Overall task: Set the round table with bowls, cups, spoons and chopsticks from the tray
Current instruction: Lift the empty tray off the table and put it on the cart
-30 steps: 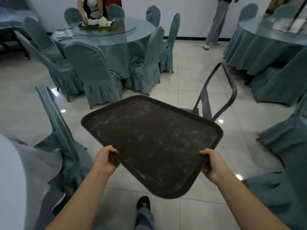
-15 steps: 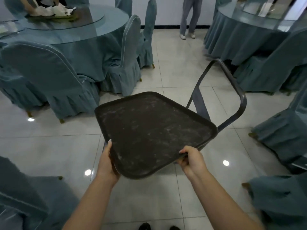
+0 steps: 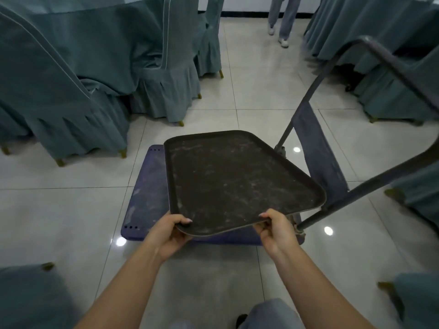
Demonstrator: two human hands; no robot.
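Item: tray (image 3: pixel 237 181), dark, rectangular with rounded corners, worn and scuffed surface, carrying nothing. Held at its near edge over the blue deck of a platform cart (image 3: pixel 145 191), tilted so the far end sits lower. Left hand (image 3: pixel 169 230): fingers curled under the near-left corner, thumb on the rim. Right hand (image 3: pixel 276 227): pinching the near-right rim, thumb on top. Cart handle (image 3: pixel 392 58): grey metal loop, rising to the right of the tray. Surroundings: round table (image 3: pixel 99 27) and chairs (image 3: pixel 54 98), all draped in teal cloth (no bowls, cups, spoons or chopsticks visible anywhere). Step in hand, judged: the emptied tray is being put away on the cart. Next move calls for lowering it flat onto the deck, clear of the handle posts, before letting go.
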